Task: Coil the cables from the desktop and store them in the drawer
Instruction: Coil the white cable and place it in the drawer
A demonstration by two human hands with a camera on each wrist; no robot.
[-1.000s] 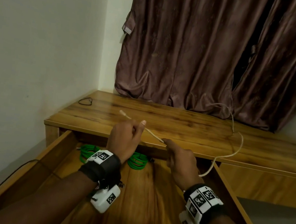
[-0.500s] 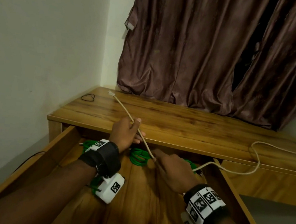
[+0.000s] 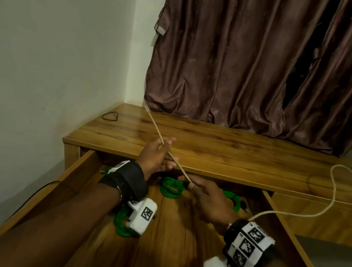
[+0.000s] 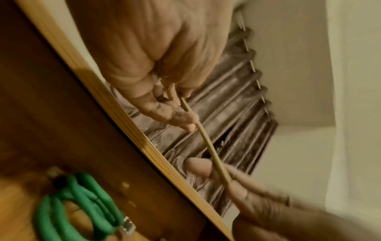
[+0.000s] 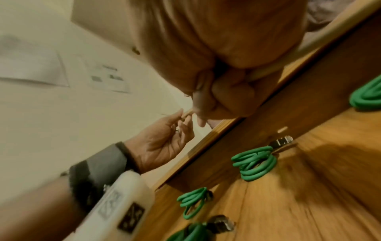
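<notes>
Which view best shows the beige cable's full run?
Head view: the beige cable runs from its raised end through both hands onto the desktop. Left wrist shows only the span between hands; right wrist just slivers.

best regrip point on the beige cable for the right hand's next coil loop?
Judging by the slack, take the thin beige braided cable where it hangs off the wooden desktop edge, coming from the right: that run is free in air. The left hand and right hand already pinch the straight stretch near the plug end.
</notes>
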